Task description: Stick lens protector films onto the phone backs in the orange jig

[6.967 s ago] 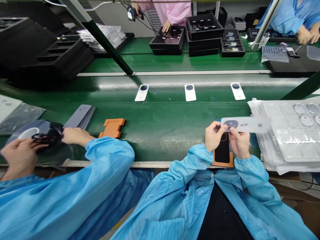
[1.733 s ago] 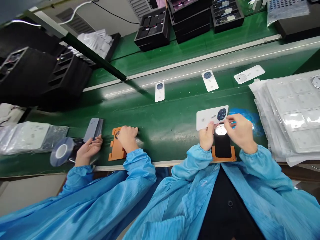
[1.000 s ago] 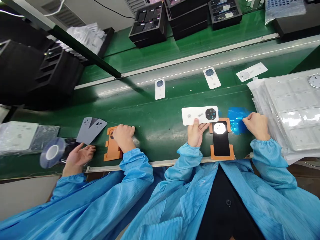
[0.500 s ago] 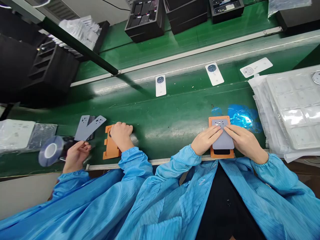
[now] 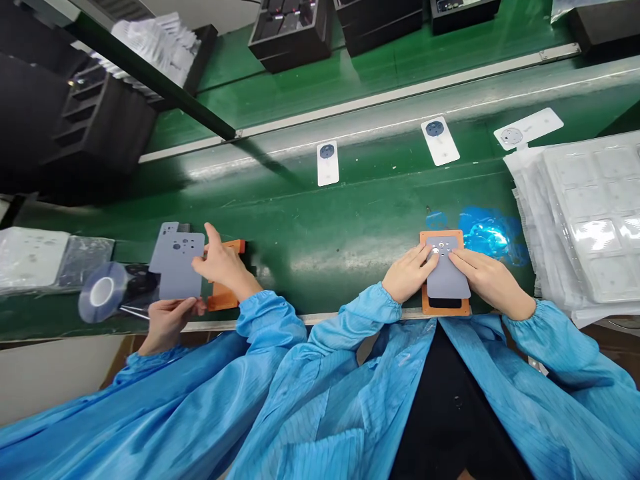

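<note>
A grey phone-back sheet (image 5: 449, 280) with camera holes near its top lies over an orange fixture (image 5: 446, 310). Part of a black surface shows beneath the sheet's lower edge. My left hand (image 5: 407, 275) grips the sheet's left side near the holes, its fingertips pressed together on the edge. From the other side my right hand (image 5: 493, 283) does the same at the right edge, fingers over the sheet and fixture. What lies under my fingertips is hidden.
To the left a co-worker's hands (image 5: 173, 320) handle another grey sheet (image 5: 183, 267) beside an orange fixture (image 5: 223, 297) and a tape roll (image 5: 103, 293). White cards (image 5: 328, 167) lie further back. Crumpled blue film (image 5: 487, 233) and stacked clear trays (image 5: 590, 220) are at my right.
My hands stay on the grey sheet, shifting only slightly. The co-worker has moved the other sheet right, toward the orange fixture, and their right hand has opened. The view has shifted slightly.
</note>
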{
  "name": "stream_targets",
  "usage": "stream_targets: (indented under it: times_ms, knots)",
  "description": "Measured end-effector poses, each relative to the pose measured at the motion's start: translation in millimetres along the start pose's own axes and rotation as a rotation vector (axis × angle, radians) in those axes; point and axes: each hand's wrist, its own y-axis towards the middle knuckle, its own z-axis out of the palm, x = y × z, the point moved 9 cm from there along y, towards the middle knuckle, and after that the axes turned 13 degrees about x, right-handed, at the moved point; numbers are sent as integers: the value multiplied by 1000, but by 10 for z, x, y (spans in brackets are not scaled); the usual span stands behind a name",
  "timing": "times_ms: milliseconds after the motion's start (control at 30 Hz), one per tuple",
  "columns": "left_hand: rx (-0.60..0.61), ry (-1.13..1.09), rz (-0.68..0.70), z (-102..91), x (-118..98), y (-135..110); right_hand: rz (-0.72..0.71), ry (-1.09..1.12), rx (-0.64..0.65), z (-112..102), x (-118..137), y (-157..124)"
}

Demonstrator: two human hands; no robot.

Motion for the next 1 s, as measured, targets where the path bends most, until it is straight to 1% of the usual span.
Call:
stream_targets:
  times_ms: [100, 167, 300, 433, 600, 800, 1000]
  knots:
    - [21, 53, 10, 36, -31, 58, -10, -48, 43, 73, 9, 59]
    - [23, 46, 9, 55, -54, 82, 4, -62, 90, 132, 25, 99]
    - [-15, 41, 6, 48, -115, 48, 39, -67, 157, 205, 68, 104]
    - [-39, 90, 5, 36, -194, -54, 41, -34, 168, 217, 103, 31]
    - [9, 105, -10, 50, -259, -126, 12, -95, 184, 208, 178, -29]
    - [48, 99, -7, 36, -299, -80, -17, -127, 184, 208, 195, -42]
    - [80, 118, -1, 37, -307, -19, 10, -179, 170, 247, 177, -21]
